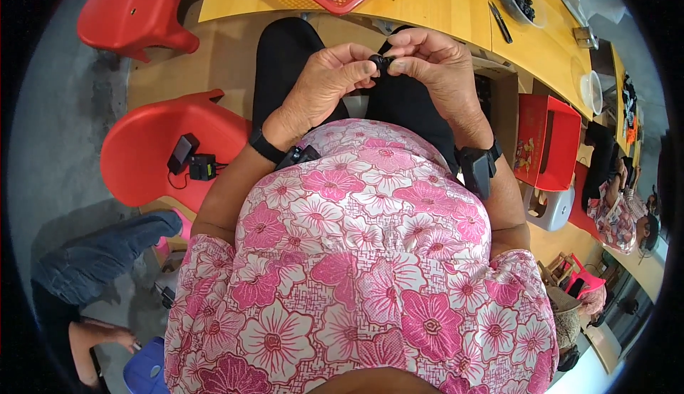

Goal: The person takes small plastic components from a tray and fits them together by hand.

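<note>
Grip of left hand [322, 83] and right hand [444, 70]: two pinches on one small black piece [378, 61]

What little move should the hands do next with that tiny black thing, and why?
I'd maybe have the right hand gently turn its end of the small black piece while the left hand steadies the other. Both hands pinch it between thumb and fingers, above the lap, so a slow turn seems less likely to drop it.
</note>
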The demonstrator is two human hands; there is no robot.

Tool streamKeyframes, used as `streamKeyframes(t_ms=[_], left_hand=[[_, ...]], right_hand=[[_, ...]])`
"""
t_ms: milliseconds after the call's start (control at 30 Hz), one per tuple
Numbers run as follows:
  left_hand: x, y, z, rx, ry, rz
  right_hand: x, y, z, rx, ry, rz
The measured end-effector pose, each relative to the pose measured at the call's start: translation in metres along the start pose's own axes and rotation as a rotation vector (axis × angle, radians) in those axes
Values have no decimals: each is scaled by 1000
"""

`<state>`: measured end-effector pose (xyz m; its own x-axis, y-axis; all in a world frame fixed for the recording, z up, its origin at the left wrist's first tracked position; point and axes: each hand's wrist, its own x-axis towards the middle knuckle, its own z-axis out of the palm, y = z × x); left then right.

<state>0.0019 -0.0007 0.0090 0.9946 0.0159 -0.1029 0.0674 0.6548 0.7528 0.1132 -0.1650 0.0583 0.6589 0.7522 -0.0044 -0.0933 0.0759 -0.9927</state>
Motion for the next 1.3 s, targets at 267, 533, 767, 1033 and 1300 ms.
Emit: streamKeyframes(t_ms=[267, 533, 767, 1033, 1300], left_hand=[[0, 1, 3, 99, 44, 16], [0, 0, 3, 194, 62, 17], [-1, 1, -2, 236, 46, -10], [-2, 2, 0, 288, 61, 11], [-1, 2, 2, 322, 89, 23]], right_hand=[[-1, 0, -1, -45, 0, -6], [-1, 4, -4, 24, -7, 24], [0, 4, -3, -25, -34, -13], [0, 2, -1, -140, -30, -59], [-2, 0, 2, -349, 8, -176]])
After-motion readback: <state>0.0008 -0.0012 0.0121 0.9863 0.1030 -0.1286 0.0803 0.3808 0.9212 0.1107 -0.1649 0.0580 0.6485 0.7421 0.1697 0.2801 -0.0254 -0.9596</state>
